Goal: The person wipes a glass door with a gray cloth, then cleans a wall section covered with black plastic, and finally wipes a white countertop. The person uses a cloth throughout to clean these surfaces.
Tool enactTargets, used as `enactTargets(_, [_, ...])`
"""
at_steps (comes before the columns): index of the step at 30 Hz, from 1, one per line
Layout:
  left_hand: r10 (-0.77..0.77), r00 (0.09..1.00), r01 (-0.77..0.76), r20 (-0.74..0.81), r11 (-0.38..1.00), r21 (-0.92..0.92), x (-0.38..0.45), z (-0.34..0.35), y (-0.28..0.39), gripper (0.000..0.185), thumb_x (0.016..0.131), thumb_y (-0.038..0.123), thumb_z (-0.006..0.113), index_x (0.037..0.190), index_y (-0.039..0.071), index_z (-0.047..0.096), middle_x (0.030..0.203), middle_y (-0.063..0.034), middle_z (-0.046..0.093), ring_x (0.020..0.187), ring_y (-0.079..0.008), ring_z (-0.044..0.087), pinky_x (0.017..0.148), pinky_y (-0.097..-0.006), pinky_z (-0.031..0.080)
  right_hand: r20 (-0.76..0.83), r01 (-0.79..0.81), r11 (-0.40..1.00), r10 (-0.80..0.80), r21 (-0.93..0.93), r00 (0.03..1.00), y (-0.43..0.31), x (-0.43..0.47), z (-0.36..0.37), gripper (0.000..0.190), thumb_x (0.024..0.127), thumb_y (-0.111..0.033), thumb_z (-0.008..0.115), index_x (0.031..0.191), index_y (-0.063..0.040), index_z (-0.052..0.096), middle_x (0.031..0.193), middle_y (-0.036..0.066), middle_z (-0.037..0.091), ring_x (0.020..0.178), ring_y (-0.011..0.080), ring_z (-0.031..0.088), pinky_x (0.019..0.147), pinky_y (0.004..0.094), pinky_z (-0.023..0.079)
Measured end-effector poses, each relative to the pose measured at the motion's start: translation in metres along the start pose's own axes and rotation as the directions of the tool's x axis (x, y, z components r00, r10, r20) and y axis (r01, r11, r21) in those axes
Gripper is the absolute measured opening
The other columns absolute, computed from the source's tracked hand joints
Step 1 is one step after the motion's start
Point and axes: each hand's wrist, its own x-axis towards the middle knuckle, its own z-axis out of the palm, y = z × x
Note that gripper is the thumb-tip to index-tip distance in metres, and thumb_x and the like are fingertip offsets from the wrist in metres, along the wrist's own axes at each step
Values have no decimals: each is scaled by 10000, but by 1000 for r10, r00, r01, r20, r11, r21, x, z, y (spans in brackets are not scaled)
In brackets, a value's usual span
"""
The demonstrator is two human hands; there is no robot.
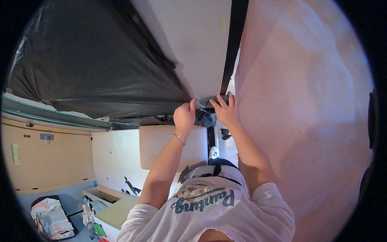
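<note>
A large sheet of black plastic [115, 60] hangs at the upper left, its slanting edge lying along a pale panel [202, 45]. My left hand [185, 116], with a bangle at the wrist, pinches the sheet's lower corner between thumb and fingers. Just right of it, my right hand [226, 109] lies with spread fingers over a dark grey roll or strip [208, 102], beside a dark upright post [234, 45]. Whether those fingers grip the strip I cannot tell. Bunched black plastic [205, 118] hangs below, between my hands.
A broad pinkish wall or panel [302, 106] rises close on my right. Below my left arm is a beige board or mat [163, 145]. A wooden door [51, 157], an open drawer [102, 193] and a covered chair [53, 217] stand at the left. Black scraps [225, 133] lie on the floor.
</note>
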Motion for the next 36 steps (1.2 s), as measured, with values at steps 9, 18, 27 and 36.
enactTargets(9, [90, 994, -103, -69, 971, -217, -16, -27, 32, 285, 1036, 240, 611, 970, -9, 733, 777, -176, 694, 644, -300, 659, 627, -387, 526, -466, -55, 997, 20, -62, 884, -1, 175, -72, 495, 898, -278, 626, 1375, -150, 659, 1636, 99, 385, 1516, 428, 263, 1194, 624, 178])
enactTargets(18, [298, 877, -421, -378, 855, -302, -23, -90, 60, 462, 942, 22, 628, 1390, -28, 528, 1381, -213, 547, 1188, -319, 586, 984, -404, 504, -152, 200, 952, -238, -233, 959, -11, 109, -62, 532, 856, -345, 687, 1382, -271, 665, 1599, -22, 449, 1527, 289, 266, 1228, 583, 107])
enactTargets(27, [469, 710, -597, -525, 796, -97, -1, -134, 111, 568, 945, 4, 606, 1490, -16, 449, 1610, -227, 331, 1401, -356, 437, 1128, -422, 402, -465, -79, 995, 41, -63, 884, -12, 277, -153, 482, 883, -251, 668, 1360, -314, 683, 1551, 59, 485, 1387, 348, 407, 1109, 572, 270])
enactTargets(36, [536, 665, -654, -521, 754, -59, -5, -159, 125, 585, 920, -14, 593, 1483, -52, 435, 1610, -280, 345, 1486, -433, 358, 1218, -487, 311, -172, 280, 897, -352, -341, 920, -20, 186, -125, 452, 916, -327, 669, 1360, -411, 654, 1578, -94, 449, 1434, 261, 344, 1122, 534, 266])
